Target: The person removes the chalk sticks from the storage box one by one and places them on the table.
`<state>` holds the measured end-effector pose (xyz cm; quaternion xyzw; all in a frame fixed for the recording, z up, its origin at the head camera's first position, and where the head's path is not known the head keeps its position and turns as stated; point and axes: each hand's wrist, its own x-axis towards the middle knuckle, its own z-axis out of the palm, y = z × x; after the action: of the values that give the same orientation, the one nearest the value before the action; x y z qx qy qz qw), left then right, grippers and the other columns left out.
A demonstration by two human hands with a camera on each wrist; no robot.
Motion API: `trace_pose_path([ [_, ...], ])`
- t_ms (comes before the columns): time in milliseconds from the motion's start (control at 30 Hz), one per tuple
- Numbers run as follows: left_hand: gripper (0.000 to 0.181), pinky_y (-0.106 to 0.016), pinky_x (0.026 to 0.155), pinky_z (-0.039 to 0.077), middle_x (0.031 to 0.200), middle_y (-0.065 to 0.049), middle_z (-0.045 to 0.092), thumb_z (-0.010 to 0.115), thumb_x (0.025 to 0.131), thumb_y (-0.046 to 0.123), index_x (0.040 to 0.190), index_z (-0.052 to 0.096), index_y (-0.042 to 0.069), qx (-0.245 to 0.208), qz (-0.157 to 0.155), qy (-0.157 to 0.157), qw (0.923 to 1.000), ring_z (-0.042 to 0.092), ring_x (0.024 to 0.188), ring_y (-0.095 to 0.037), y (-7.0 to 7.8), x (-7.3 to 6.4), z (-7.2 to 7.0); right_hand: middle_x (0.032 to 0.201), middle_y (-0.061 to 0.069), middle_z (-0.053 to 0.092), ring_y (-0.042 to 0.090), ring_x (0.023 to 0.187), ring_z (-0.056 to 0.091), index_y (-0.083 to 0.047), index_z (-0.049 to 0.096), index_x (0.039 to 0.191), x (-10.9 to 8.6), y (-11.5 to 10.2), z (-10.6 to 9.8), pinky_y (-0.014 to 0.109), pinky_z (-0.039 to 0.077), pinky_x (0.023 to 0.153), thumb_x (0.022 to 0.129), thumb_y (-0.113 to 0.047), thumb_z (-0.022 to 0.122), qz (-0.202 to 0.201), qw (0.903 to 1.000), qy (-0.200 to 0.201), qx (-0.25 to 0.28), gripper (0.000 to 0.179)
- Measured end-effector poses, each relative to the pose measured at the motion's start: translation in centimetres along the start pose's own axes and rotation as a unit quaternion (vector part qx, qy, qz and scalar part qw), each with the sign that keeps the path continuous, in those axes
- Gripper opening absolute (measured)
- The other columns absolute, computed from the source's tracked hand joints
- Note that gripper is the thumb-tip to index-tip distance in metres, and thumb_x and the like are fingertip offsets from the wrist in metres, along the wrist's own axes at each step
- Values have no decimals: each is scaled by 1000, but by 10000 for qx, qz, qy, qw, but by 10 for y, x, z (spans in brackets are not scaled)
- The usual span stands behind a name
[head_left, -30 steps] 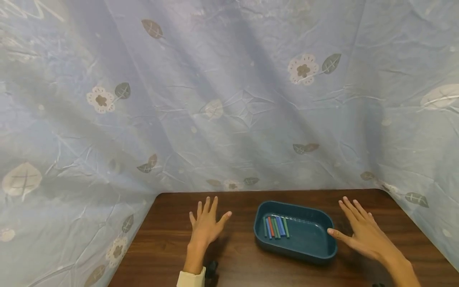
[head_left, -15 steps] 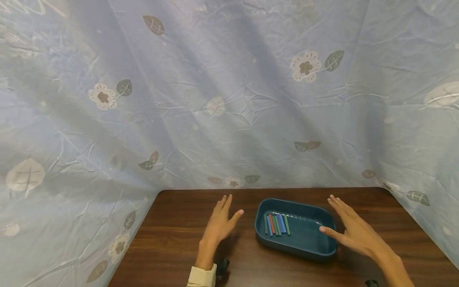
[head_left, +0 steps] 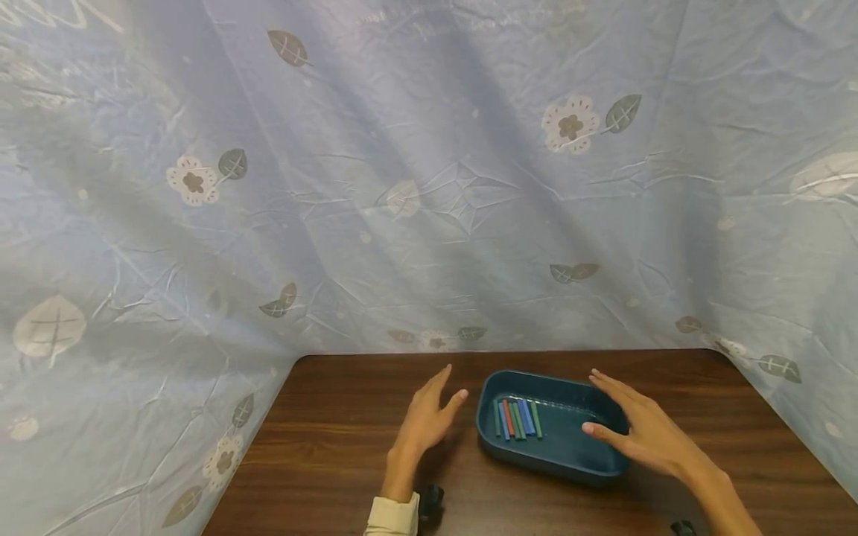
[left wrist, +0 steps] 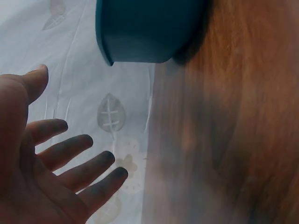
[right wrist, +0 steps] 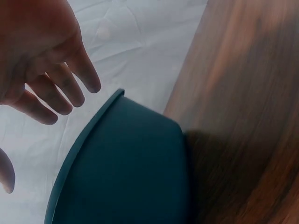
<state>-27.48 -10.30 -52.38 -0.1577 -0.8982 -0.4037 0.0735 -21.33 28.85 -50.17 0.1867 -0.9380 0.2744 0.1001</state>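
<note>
A dark teal rectangular tray [head_left: 576, 450] with rounded corners rests on the wooden table. Inside it, toward its left end, several thin sticks [head_left: 516, 420] in green, blue and red lie side by side; they look like chalks or crayons, and I cannot tell which. My left hand [head_left: 425, 420] hovers left of the tray, fingers extended and thumb apart, holding nothing. Over the tray's right end hangs my right hand [head_left: 646, 432], its fingers spread and its palm facing inward. In the right wrist view, that hand stays above the tray's rim [right wrist: 79, 140] without gripping it.
The brown wooden table [head_left: 335, 439] extends around the tray on both sides. A pale blue sheet [head_left: 429, 186] with flowers and leaves hangs along the back and sides of the table.
Both hands have moved inward toward the tray, the left one rightward and the right one leftward. The tray and sticks stay in place on the table.
</note>
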Motion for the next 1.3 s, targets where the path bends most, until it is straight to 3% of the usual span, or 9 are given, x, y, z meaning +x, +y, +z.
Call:
trace_pose_path([
  [133, 69, -59, 124, 39, 163, -18, 52, 57, 109, 51, 162, 47, 9, -150, 86, 51, 9998, 48, 152, -43, 1, 1, 4, 168, 21, 44, 56, 144, 50, -14, 43, 165, 4, -3, 4, 80, 44, 102, 99, -48, 75, -15, 9999, -92, 123, 81],
  [500, 59, -57, 121, 44, 158, -16, 59, 59, 110, 44, 156, 55, 8, -306, 253, 160, 9991, 56, 146, -38, 0, 4, 16, 154, 24, 59, 51, 135, 61, -3, 54, 155, 17, -4, 15, 71, 51, 103, 98, -49, 76, -164, 9984, -313, 444, 76],
  [767, 57, -57, 120, 45, 157, -16, 60, 60, 110, 43, 156, 56, 10, -489, 45, -61, 9988, 57, 146, -37, 2, 4, 24, 145, 17, 67, 40, 125, 69, -3, 56, 153, 27, -2, 19, 59, 59, 97, 99, -48, 76, -248, 9959, -583, 652, 73],
  [1100, 55, -57, 117, 48, 148, -15, 67, 59, 110, 44, 155, 58, 12, -602, -9, -240, 9979, 61, 141, -36, 2, 2, 31, 142, 22, 68, 41, 121, 70, 2, 52, 154, 40, 0, 26, 56, 60, 96, 100, -44, 76, -447, 9879, -991, 1102, 75],
  [1300, 53, -58, 114, 50, 146, -14, 69, 59, 110, 44, 150, 63, 10, -702, -41, -274, 9972, 65, 136, -34, 2, 1, 35, 141, 24, 67, 42, 121, 70, 3, 51, 154, 47, 3, 31, 46, 62, 95, 100, -42, 76, -440, 9827, -1211, 1333, 75],
])
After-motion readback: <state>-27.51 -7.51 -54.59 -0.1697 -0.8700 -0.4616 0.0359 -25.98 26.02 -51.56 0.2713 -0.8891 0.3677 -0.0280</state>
